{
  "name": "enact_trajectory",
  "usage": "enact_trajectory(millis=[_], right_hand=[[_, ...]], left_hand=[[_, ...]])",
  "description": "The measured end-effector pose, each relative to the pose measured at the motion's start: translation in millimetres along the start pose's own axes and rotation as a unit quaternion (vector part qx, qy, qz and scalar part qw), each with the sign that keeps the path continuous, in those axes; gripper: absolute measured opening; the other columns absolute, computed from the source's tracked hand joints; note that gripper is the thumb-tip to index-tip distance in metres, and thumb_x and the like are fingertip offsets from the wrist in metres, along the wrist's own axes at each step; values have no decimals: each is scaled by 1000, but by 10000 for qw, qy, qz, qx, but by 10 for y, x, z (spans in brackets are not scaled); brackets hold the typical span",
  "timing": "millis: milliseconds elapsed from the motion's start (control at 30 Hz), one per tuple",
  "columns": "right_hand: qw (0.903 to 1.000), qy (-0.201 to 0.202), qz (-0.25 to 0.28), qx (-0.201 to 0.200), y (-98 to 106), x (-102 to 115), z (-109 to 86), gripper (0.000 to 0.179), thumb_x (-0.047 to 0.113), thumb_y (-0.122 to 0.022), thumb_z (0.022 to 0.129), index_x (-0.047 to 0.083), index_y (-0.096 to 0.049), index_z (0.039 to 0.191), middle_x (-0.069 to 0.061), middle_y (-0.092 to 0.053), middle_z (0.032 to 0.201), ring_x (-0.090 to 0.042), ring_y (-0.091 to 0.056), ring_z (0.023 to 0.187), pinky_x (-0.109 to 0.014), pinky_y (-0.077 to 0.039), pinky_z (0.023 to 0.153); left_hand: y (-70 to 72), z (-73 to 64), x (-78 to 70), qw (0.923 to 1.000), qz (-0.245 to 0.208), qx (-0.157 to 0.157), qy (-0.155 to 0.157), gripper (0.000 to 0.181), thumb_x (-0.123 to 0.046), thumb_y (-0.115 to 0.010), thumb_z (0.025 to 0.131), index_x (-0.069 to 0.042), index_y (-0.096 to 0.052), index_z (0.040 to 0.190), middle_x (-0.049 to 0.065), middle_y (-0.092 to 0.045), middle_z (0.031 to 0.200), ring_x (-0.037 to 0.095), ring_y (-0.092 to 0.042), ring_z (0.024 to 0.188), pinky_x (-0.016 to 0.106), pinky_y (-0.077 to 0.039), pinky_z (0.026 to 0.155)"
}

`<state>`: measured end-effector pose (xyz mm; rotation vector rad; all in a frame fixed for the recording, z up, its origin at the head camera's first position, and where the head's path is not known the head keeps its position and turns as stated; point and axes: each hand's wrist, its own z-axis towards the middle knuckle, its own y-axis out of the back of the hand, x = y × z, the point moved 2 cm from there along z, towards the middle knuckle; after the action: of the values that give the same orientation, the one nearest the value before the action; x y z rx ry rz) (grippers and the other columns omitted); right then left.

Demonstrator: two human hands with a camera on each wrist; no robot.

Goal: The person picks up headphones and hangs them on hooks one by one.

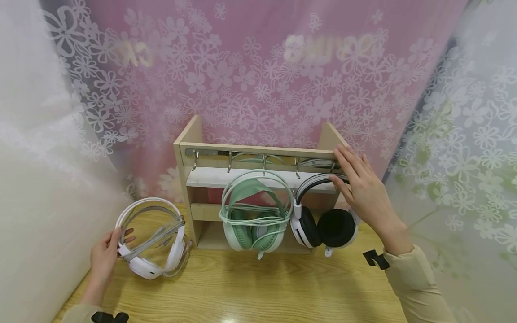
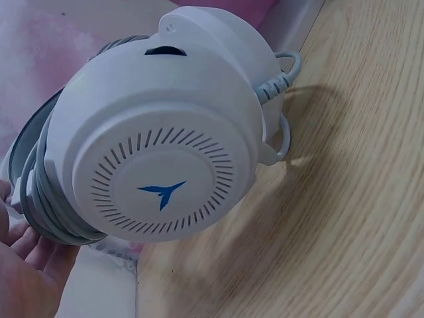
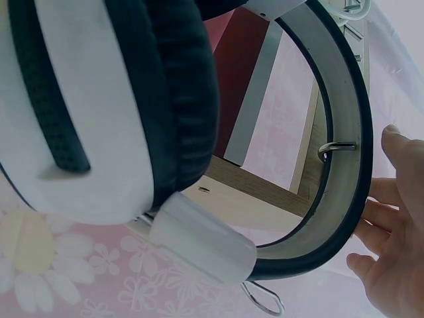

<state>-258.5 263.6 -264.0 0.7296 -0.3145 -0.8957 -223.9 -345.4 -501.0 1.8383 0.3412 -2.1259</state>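
Observation:
My left hand [image 1: 106, 253] grips the side of white headphones [image 1: 175, 253] at the left, just above the table. A grey cable is wound across their headband, and a blue mark shows on the ear cup [image 2: 162, 189] in the left wrist view. At the rack's right end, black-and-white headphones [image 1: 308, 226] hang by their headband [image 3: 364, 165] over a metal hook [image 3: 341, 146]. Beside that headband is my right hand [image 1: 365, 193], fingers extended near the rack's top edge. In the right wrist view its thumb stands apart, and the fingers do not curl round the band.
A wooden rack [image 1: 258, 147] with several metal hooks stands on the wood-grain table [image 1: 258, 291]. Green headphones [image 1: 238, 233], wrapped in their own cable, hang at its middle. A pink flowered curtain [image 1: 258, 80] is behind, with pale sheets at both sides.

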Motion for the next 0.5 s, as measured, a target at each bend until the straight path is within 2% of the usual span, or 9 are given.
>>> enact_trajectory(millis=[100, 300, 367, 500], right_hand=[[10000, -4, 1, 4, -6, -3, 0, 66, 33, -62, 101, 6, -37, 157, -15, -37, 161, -34, -32, 150, -46, -14, 126], [10000, 24, -24, -57, -12, -12, -5, 65, 35, -60, 102, 6, -38, 156, -15, -38, 160, -34, -33, 149, -48, -15, 126], [10000, 37, -27, -78, -12, -12, -4, 65, 35, -60, 103, 6, -38, 156, -15, -38, 160, -34, -33, 149, -48, -15, 126], [9999, 49, -18, -94, -11, -11, -1, 65, 35, -59, 103, 5, -38, 156, -15, -38, 160, -34, -33, 149, -47, -15, 126]], left_hand=[[-23, -38, -24, 9995, -171, -3, -266, 22, -33, -50, 107, -21, -62, 121, -22, -75, 100, -5, -72, 83, 14, -51, 60], [-79, -109, -75, 9962, -597, 27, -629, 38, -22, -52, 107, 2, -58, 136, -15, -76, 103, 3, -74, 88, 18, -58, 73], [-102, -126, -96, 9958, -627, -47, -665, 41, -21, -52, 107, 6, -56, 137, -14, -76, 103, 4, -74, 88, 19, -58, 74], [-157, -152, -136, 9948, -748, -234, -647, 39, -20, -53, 106, 7, -58, 135, -12, -76, 101, 4, -74, 85, 19, -59, 73]])
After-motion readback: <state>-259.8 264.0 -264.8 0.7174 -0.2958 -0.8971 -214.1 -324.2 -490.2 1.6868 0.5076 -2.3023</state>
